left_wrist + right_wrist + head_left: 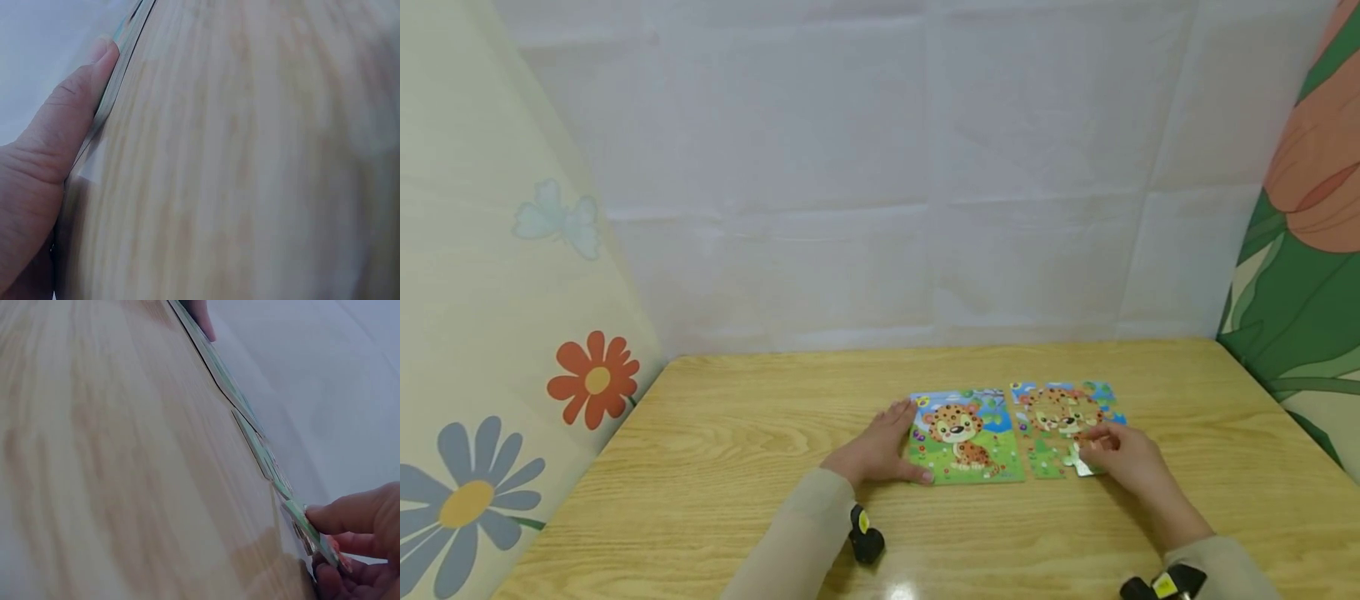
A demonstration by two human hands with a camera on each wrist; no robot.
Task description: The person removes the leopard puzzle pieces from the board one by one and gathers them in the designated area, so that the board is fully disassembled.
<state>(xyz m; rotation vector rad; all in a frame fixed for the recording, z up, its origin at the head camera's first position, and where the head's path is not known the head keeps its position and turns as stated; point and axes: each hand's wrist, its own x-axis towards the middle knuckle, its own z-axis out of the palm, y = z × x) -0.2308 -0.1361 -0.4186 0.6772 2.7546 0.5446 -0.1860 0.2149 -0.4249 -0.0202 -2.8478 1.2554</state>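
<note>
A picture board with a cartoon leopard on grass (977,425) lies flat on the table. My left hand (874,447) rests along its left side, with the thumb (103,59) on the near corner and the fingers stretched toward the far corner. Just right of the board lies a partly joined jigsaw puzzle (1047,417) of the same leopard, with a gap at its near right. Over that corner my right hand (1123,460) pinches a jigsaw piece (1086,467) between thumb and fingers. In the right wrist view this piece (301,519) is tilted, its near edge green.
The wood-grain table (737,433) stretches to the left and in front of the puzzles. A white cloth backdrop (880,183) stands behind it, with flower-printed panels on the left (467,275) and right (1311,275). Black wrist devices (867,542) sit at both cuffs.
</note>
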